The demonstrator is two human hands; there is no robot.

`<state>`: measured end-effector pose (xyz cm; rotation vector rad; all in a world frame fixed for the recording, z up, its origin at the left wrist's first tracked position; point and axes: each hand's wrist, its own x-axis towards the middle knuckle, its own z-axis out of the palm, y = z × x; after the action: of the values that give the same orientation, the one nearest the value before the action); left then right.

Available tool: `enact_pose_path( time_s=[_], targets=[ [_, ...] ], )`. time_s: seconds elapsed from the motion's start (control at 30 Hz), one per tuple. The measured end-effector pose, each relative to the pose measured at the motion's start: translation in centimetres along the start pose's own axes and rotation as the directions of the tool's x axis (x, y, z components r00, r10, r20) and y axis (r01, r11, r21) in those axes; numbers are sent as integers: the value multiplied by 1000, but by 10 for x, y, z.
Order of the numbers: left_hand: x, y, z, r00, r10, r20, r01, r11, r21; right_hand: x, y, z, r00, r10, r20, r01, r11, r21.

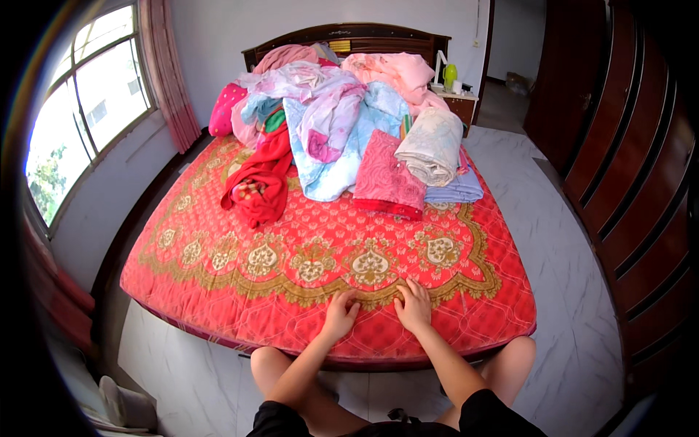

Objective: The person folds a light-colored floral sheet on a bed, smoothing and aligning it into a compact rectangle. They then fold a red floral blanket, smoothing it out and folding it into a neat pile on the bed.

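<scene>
My left hand (341, 313) rests on the near part of a red mattress (306, 240) patterned in gold and cream. Its fingers are loosely bent, the thumb stands apart, and nothing shows in it. Just to its right, my right hand (413, 306) lies on the same surface with fingers spread, holding nothing. Beyond them is a heap of bedding: a crumpled red cloth (263, 186), a light blue sheet (328, 175), a white and lilac sheet (331, 116) and a pink quilt (389, 71). At its right are a folded pink blanket (389, 175) and a folded cream quilt (435, 146).
A dark wooden headboard (349, 30) stands behind the heap. On the bedside cabinet (460, 108) at the far right is a green kettle (450, 75). A window (95, 95) is on the left, a dark wooden wardrobe (633, 167) on the right, and a grey bin (127, 404) at lower left.
</scene>
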<state>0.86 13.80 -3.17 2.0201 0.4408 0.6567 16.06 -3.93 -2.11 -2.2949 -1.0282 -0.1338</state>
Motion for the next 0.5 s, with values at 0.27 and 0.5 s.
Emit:
enact_pose_path(
  time_s=[0.27, 0.5],
  targets=[
    [12, -11, -78, 994, -6, -107, 60, 859, 509, -5, -40, 22, 998, -44, 54, 55, 977, -208],
    [10, -34, -108, 968, 30, -250, 66, 927, 369, 46, -145, 111, 916, -343, 210, 347, 938, 18]
  ],
)
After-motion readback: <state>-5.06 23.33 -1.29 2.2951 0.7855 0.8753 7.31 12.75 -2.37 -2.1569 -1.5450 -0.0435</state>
